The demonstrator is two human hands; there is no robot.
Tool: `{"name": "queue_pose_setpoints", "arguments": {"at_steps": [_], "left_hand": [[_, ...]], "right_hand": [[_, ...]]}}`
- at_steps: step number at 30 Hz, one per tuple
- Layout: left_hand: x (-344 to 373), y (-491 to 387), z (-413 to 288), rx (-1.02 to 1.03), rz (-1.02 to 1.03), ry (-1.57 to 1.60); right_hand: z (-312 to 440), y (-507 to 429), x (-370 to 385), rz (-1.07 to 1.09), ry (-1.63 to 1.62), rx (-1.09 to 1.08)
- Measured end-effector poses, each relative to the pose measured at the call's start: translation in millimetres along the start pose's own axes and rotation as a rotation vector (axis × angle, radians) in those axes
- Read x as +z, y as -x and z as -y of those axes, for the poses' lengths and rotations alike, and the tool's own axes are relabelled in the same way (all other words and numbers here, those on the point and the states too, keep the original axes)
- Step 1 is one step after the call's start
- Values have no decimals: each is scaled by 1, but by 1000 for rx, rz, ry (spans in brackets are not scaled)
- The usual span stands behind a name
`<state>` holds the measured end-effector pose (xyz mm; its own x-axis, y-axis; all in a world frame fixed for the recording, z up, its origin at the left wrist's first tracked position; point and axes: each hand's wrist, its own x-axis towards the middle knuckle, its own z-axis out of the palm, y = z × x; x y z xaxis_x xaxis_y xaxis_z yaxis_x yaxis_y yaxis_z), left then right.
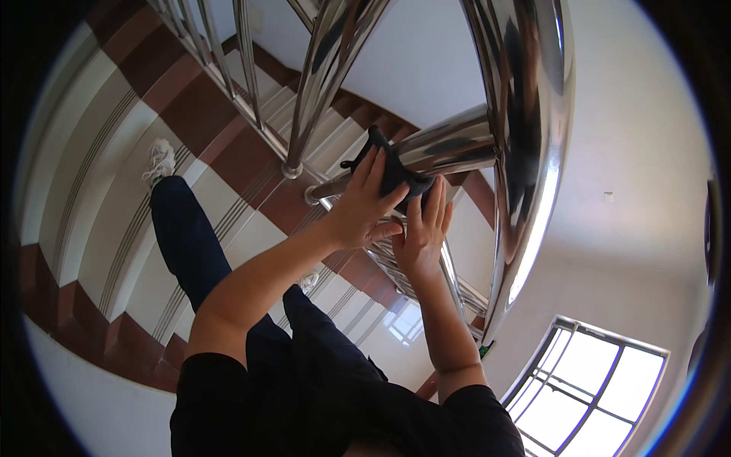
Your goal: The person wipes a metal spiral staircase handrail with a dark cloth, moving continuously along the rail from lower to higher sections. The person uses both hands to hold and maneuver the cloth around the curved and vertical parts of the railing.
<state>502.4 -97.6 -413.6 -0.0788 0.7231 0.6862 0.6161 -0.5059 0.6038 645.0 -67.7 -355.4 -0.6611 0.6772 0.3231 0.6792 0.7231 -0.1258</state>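
A dark cloth (394,174) is wrapped part way around a polished stainless steel post (451,143) of the stair railing. My left hand (365,205) presses on the cloth with its fingers spread over it. Lower down and to the right, my right hand (422,234) holds the cloth's other edge against the same post, its fingers nearly straight. Both thumbs point towards each other, close but apart. The far side of the post and the cloth behind it are hidden.
A thick steel handrail (528,143) curves past on the right. Thinner balusters (248,68) stand along the stair edge at upper left. Pale treads (123,228) with brown tile borders (225,140) lie below, with my feet on different steps. A barred window (588,388) is at lower right.
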Motion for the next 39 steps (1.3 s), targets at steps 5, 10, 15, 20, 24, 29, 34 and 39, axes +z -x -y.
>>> {"name": "queue_pose_setpoints", "arguments": {"at_steps": [5,10,15,20,24,29,34,39], "left_hand": [[-8,-3,1,2,20,8],[-7,-2,3,-15,16,2],[-2,-1,2,-38,-6,-12],[0,1,0,-62,-13,6],[-1,3,0,-17,-13,-32],[-2,7,1,-3,9,-9],[-10,11,3,-17,74,8],[-16,10,11,56,43,18]], "right_hand": [[-5,-13,9,-157,-128,-109],[-11,-7,18,-184,-129,-107],[-13,-6,22,-212,-148,-114],[-12,-5,18,-191,-174,-74],[-10,-4,11,-158,-231,17],[-7,-8,9,-212,-270,81],[3,-13,7,-286,-235,168],[11,-14,11,-362,-150,234]]}}
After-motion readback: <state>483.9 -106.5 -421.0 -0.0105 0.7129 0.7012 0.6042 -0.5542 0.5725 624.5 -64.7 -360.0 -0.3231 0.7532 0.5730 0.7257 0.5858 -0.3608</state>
